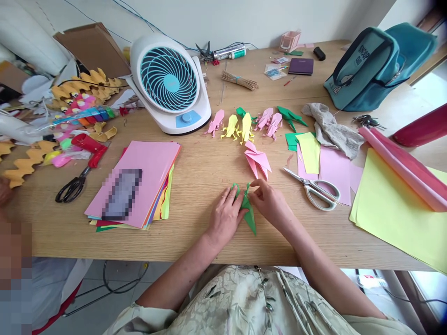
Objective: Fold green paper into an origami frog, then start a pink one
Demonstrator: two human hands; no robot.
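Observation:
A green folded-paper figure lies on the table in front of me, its long point aimed at the table's front edge. My left hand steadies it from the left, with fingers and thumb pressed on the paper. Thumb and forefinger of my right hand pinch a narrow upper strip of the same paper. Fingers cover part of the figure. Just beyond the hands sits a pink folded-paper piece. Behind that stands a row of finished-looking paper figures, among them a yellow one, a pink one and a green one.
White-handled scissors lie right of my hands, by paper scraps and a grey cloth. Yellow sheets are at far right. Left are a coloured paper stack, a fan, black-handled scissors and another person's arm.

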